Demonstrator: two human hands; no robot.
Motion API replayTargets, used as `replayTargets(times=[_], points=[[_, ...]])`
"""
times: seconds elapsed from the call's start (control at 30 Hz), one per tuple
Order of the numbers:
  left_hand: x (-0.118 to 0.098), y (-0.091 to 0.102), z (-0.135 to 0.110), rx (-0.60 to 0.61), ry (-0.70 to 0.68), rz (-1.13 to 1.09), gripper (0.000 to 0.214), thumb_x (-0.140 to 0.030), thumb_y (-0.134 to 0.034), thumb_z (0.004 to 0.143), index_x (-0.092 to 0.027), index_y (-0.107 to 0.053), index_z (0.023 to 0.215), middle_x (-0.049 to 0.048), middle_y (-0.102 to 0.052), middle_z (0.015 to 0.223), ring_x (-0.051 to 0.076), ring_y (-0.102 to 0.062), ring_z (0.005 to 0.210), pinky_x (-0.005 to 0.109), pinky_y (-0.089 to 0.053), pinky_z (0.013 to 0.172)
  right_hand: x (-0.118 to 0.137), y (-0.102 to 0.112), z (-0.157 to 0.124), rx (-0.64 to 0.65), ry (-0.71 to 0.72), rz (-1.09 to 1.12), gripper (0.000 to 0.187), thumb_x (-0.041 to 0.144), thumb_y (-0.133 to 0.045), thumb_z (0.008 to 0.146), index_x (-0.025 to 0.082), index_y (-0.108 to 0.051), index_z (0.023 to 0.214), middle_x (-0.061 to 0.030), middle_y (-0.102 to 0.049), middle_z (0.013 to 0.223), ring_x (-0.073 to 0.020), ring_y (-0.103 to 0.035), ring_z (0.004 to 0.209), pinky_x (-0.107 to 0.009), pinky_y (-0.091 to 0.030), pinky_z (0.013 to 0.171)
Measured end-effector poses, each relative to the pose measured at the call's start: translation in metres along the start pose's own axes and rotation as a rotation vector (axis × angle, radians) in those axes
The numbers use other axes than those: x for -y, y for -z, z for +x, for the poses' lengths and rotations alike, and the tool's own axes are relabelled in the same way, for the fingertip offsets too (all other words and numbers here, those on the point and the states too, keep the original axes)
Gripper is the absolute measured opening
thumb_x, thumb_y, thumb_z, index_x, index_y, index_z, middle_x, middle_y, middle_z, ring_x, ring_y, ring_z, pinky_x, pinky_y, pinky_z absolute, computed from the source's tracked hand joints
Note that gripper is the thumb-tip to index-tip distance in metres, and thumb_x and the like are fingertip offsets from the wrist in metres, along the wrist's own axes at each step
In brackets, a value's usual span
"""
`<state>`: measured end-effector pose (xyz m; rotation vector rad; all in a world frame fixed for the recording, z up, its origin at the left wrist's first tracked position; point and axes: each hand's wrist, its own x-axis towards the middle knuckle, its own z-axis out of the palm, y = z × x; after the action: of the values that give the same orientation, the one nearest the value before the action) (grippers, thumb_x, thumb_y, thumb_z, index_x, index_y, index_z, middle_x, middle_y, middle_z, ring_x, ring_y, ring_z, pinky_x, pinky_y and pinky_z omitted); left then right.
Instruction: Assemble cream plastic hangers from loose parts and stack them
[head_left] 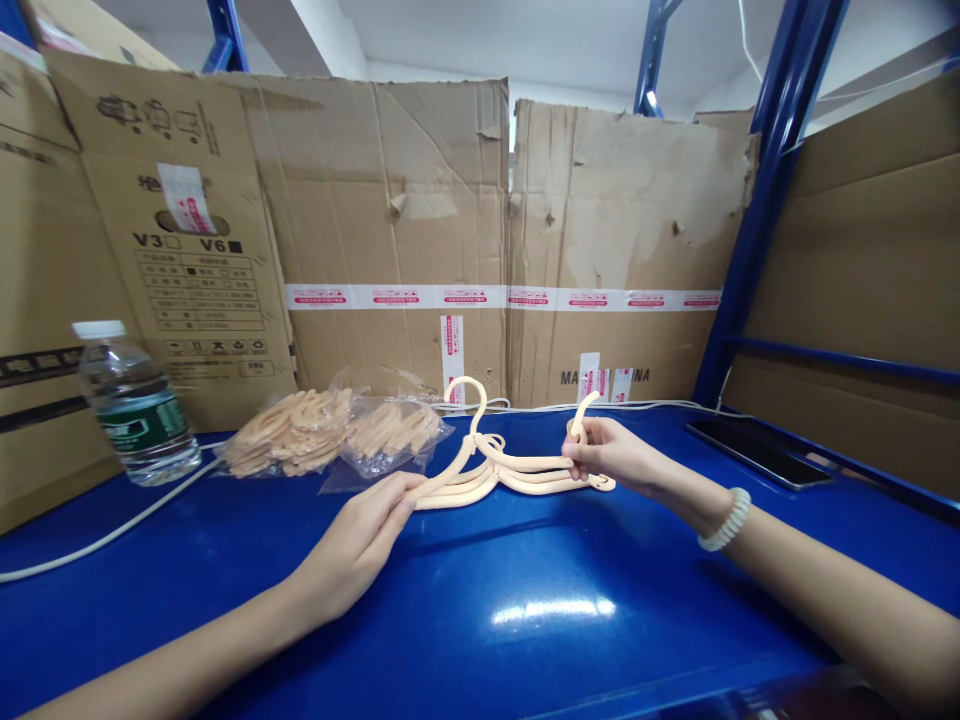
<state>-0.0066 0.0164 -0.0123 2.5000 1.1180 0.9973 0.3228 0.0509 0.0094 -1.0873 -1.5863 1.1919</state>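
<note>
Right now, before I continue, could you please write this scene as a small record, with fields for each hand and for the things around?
Left hand: grips one end of the cream hanger
Right hand: pinches its other end; a curved piece rises at the fingertips, joined or not is unclear
Hanger hook: points up
Under the hanger: more cream hangers on the blue surface
Left side: plastic bags of pale pieces; bottle, white cap, green label
Right side: dark phone, lying flat
Back: cardboard with printed tape
</note>
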Motion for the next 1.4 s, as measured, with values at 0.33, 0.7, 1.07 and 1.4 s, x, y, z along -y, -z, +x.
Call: replayTargets(times=[0.33, 0.7, 1.07, 1.4], points=[[0.002, -0.002, 0.0, 0.045, 0.091, 0.077, 0.029, -0.04, -0.032, 0.098, -0.02, -0.049, 0.111, -0.0032, -0.056, 0.067, 0.016, -0.052, 0.057, 0.024, -0.038, 0.057, 0.007, 0.015, 0.005, -0.053, 0.043, 0.289, 0.036, 0.04, -0.08, 0.069, 0.015, -0.064, 0.089, -0.0004, -0.059, 0.072, -0.0108, -0.056, 0.06, -0.023, -0.045, 0.054], [0.011, -0.001, 0.002, 0.061, -0.086, 0.233, 0.028, -0.029, -0.032, 0.099, -0.019, -0.058, 0.1, 0.0064, -0.06, 0.099, 0.023, -0.054, 0.094, 0.036, -0.042, 0.085, 0.024, 0.083, -0.002, 0.225, -0.05, -0.168, 0.028, 0.038, -0.08, 0.067, 0.012, -0.071, 0.074, -0.0024, -0.065, 0.069, -0.0105, -0.054, 0.061, -0.023, -0.043, 0.058], [0.01, -0.003, 0.001, 0.172, -0.144, 0.442, 0.012, -0.017, -0.044, 0.094, -0.02, -0.054, 0.1, 0.0051, -0.058, 0.097, 0.025, -0.053, 0.09, 0.038, -0.039, 0.077, 0.015, 0.072, 0.002, 0.411, -0.204, -0.85, 0.039, 0.05, -0.074, 0.063, 0.012, -0.07, 0.072, -0.0019, -0.061, 0.062, -0.0125, -0.05, 0.055, -0.024, -0.035, 0.052], [0.009, -0.004, -0.003, 0.13, -0.169, 0.391, 0.014, -0.015, -0.048, 0.091, -0.02, -0.052, 0.103, 0.0048, -0.059, 0.101, 0.024, -0.055, 0.093, 0.037, -0.042, 0.079, -0.004, 0.105, 0.018, -0.169, 0.048, -1.32, 0.031, 0.015, -0.048, 0.08, 0.014, -0.066, 0.106, -0.0108, -0.07, 0.092, -0.0228, -0.065, 0.086, -0.028, -0.048, 0.074]])
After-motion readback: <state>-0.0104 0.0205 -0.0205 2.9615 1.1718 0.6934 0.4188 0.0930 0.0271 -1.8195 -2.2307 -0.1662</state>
